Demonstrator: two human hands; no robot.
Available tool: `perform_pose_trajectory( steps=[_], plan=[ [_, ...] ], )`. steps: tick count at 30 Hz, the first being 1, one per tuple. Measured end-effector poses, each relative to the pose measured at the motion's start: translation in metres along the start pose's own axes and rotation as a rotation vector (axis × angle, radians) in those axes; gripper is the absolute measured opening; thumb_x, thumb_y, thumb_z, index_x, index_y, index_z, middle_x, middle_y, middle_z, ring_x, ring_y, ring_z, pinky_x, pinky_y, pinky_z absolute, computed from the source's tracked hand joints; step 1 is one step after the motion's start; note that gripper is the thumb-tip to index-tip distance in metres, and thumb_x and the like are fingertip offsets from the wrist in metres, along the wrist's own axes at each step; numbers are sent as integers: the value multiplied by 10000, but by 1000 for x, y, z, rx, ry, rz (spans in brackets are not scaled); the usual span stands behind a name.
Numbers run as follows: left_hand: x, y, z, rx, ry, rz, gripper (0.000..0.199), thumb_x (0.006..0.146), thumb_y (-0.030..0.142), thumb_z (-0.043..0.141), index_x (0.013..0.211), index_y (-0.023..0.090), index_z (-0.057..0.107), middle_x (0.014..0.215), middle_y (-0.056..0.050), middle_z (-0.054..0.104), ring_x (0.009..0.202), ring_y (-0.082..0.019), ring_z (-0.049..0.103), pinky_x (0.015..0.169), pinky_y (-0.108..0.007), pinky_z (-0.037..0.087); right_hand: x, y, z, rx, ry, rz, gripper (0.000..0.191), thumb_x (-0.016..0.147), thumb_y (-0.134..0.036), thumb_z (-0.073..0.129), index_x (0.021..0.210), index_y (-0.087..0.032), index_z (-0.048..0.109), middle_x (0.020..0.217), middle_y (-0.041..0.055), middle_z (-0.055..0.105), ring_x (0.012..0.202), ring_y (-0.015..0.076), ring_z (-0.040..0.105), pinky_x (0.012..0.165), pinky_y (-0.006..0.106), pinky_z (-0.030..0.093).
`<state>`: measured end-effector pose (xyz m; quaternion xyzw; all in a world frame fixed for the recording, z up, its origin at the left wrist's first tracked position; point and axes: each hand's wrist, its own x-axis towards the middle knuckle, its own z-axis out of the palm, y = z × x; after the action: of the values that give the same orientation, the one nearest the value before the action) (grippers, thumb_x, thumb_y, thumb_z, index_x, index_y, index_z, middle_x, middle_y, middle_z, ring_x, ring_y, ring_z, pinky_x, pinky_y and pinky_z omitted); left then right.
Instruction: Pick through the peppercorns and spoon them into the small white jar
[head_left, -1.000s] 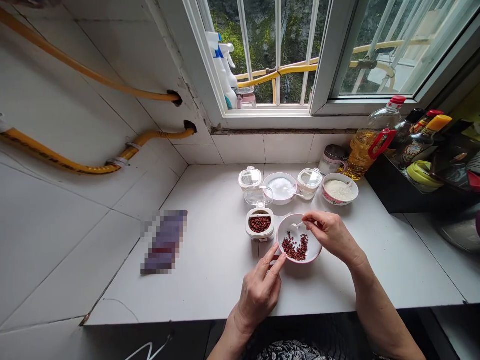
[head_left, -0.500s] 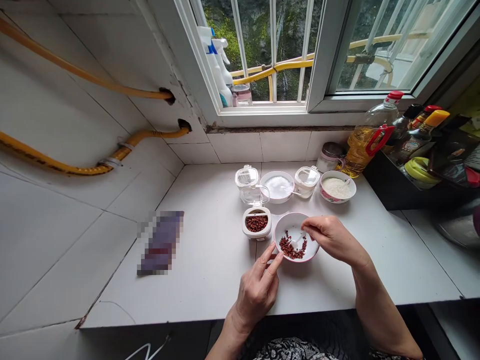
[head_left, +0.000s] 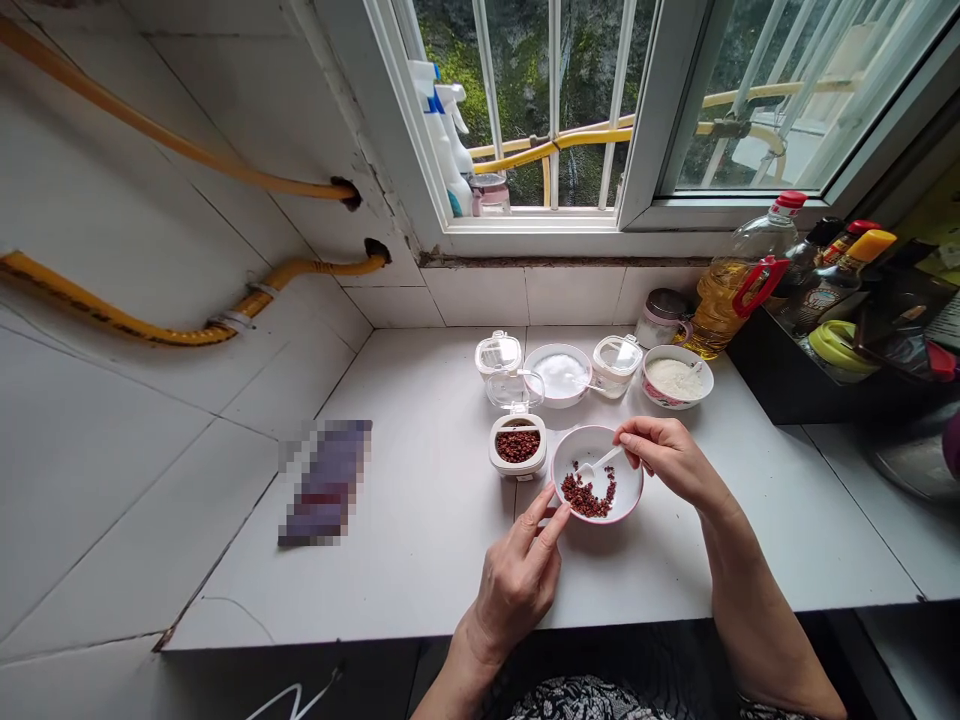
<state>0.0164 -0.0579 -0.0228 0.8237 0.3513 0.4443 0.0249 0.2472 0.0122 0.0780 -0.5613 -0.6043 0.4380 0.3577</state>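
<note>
A white bowl with a pink rim [head_left: 628, 508] stands on the counter, holding dark red peppercorns [head_left: 586, 500] that look like Sichuan pepper. The fingertips of my left hand [head_left: 523, 570] are on its near left rim; the thumb is hidden. Over the right rim, my right hand [head_left: 664, 455] pinches the handle of a small white spoon [head_left: 600, 462], whose bowl end rests among the peppercorns. Left of the bowl is a white spice jar [head_left: 517, 472] full of the same peppercorns, its clear lid [head_left: 514, 388] flipped up.
Behind stand a bowl of white powder or grains [head_left: 559, 376], two clear-lidded jars, [head_left: 498, 352] one at the left, and a flowered bowl of pale grains [head_left: 675, 378]. An oil bottle [head_left: 739, 290] and a black box of bottles [head_left: 780, 385] are at right. A blurred purple packet [head_left: 326, 490] lies left.
My right hand has shifted slightly up and right, and the spoon has turned so its handle shows more. My left hand has stayed at the bowl's rim. The view has shifted slightly.
</note>
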Motion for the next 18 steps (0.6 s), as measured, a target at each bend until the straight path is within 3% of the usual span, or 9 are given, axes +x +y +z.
perform_pose_trajectory(
  steps=[4,9,13,18],
  plan=[
    [1,0,1,2,10,2,603,888,-61,469,1454,147,477,1463,-210,514,1223,-233,644,965,-306,587,8,0,4,215,-4,60,271,749,-426,661,725,-156,678,508,-16,565,445,101,445,429,240,353],
    [1,1,0,17,4,0,613,900,-41,460,1482,152,445,1463,-209,517,1270,-258,611,957,-313,593,12,-9,25,302,103,-40,337,771,-486,688,817,-152,696,582,13,645,468,115,532,473,260,464],
    [0,1,1,20,3,-4,642,904,-30,442,1514,167,401,1481,-201,501,1252,-254,625,950,-311,595,9,-16,49,111,217,-277,217,914,-358,569,919,-180,692,700,36,705,623,155,645,622,291,536],
    [0,0,1,11,11,-2,655,898,-31,449,1519,167,394,1480,-203,501,1187,-231,664,934,-302,597,5,-16,61,-324,194,-682,231,961,-212,461,961,-201,692,790,81,738,720,206,650,729,366,525]
  ],
)
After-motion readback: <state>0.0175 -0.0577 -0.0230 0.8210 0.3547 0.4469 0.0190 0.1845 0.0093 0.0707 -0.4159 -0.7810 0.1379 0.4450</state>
